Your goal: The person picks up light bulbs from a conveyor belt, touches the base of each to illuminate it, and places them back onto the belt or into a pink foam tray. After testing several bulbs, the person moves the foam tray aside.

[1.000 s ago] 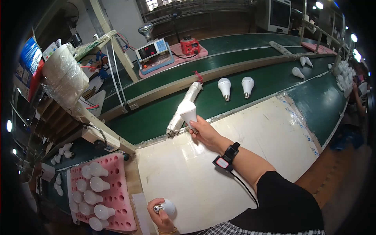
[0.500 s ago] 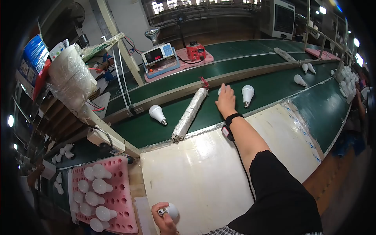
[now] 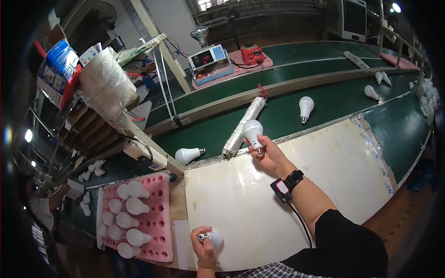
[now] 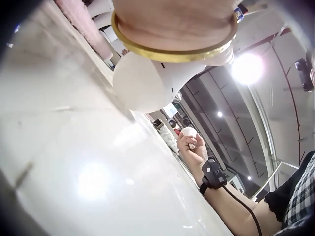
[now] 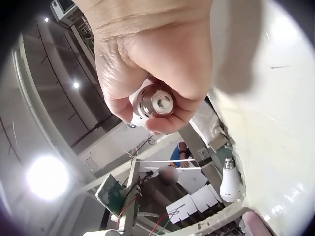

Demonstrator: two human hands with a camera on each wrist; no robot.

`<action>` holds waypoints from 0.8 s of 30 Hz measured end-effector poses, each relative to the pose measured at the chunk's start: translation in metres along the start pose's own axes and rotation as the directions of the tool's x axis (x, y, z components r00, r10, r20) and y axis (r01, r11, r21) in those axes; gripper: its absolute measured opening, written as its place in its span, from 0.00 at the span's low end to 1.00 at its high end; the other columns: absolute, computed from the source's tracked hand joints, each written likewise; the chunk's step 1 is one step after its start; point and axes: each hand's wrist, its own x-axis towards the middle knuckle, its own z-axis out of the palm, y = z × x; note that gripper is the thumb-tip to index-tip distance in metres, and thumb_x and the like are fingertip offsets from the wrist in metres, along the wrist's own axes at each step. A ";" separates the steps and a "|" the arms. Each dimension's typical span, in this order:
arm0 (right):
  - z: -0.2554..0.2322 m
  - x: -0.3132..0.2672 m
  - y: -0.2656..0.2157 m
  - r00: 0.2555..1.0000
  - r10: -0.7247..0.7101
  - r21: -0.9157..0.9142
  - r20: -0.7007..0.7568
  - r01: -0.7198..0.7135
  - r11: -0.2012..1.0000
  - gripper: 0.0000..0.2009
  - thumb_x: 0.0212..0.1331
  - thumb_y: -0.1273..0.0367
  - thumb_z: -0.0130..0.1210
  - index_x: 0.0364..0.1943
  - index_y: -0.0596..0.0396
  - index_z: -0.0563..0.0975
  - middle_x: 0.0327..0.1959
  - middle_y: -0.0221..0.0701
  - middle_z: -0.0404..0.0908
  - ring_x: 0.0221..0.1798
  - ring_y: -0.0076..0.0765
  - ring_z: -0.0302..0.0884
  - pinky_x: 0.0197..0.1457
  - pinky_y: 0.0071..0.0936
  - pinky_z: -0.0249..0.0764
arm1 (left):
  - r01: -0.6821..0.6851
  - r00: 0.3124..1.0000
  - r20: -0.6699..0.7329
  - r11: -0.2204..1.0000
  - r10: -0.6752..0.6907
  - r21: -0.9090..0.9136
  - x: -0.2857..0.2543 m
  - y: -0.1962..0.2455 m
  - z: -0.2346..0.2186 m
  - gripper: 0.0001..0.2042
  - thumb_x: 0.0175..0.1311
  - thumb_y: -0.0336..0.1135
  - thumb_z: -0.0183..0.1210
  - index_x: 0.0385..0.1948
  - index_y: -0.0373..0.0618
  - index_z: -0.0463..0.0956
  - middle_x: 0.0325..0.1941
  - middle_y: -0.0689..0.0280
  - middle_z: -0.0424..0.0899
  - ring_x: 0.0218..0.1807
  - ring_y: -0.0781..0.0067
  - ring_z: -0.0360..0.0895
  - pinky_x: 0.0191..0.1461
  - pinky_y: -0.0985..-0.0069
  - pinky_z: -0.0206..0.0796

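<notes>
Your right hand (image 3: 269, 153) pinches a bulb (image 3: 253, 129) by its metal screw base, dome up, over the far edge of the white table (image 3: 324, 162); your left hand (image 3: 204, 248) curls round a second bulb (image 3: 214, 238) at the near edge beside the pink tray (image 3: 160, 217). Both bulbs look light, smooth and probably breakable, so grip the base or neck, not the slick dome.

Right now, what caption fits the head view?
Right hand holds a bulb; left hand holds another bulb.
</notes>
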 end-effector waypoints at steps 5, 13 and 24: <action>-0.003 0.005 0.008 0.997 -0.049 -0.281 -0.051 0.033 0.959 0.15 0.58 0.72 0.56 0.45 0.58 0.65 0.36 0.32 0.74 0.29 0.20 0.71 0.23 0.15 0.68 | -0.020 1.000 -0.012 1.000 0.020 -0.010 -0.002 -0.001 0.004 0.18 0.61 0.44 0.47 0.42 0.37 0.67 0.40 0.57 0.74 0.42 0.66 0.71 0.51 0.70 0.64; 0.012 0.001 0.010 0.996 -0.082 -0.353 -0.033 0.065 0.933 0.10 0.58 0.74 0.53 0.41 0.60 0.66 0.31 0.30 0.70 0.27 0.19 0.67 0.19 0.14 0.63 | -0.036 0.999 -0.014 0.999 0.036 0.023 -0.001 -0.004 0.005 0.17 0.61 0.43 0.46 0.42 0.37 0.67 0.40 0.57 0.74 0.41 0.67 0.71 0.50 0.71 0.64; 0.002 0.005 0.013 0.996 -0.078 -0.473 -0.043 0.048 0.880 0.13 0.56 0.73 0.56 0.42 0.59 0.65 0.26 0.29 0.69 0.24 0.19 0.66 0.17 0.14 0.62 | -0.030 1.000 0.002 1.000 0.029 0.008 -0.001 -0.003 0.002 0.17 0.61 0.43 0.46 0.42 0.37 0.67 0.39 0.57 0.74 0.41 0.66 0.71 0.50 0.70 0.64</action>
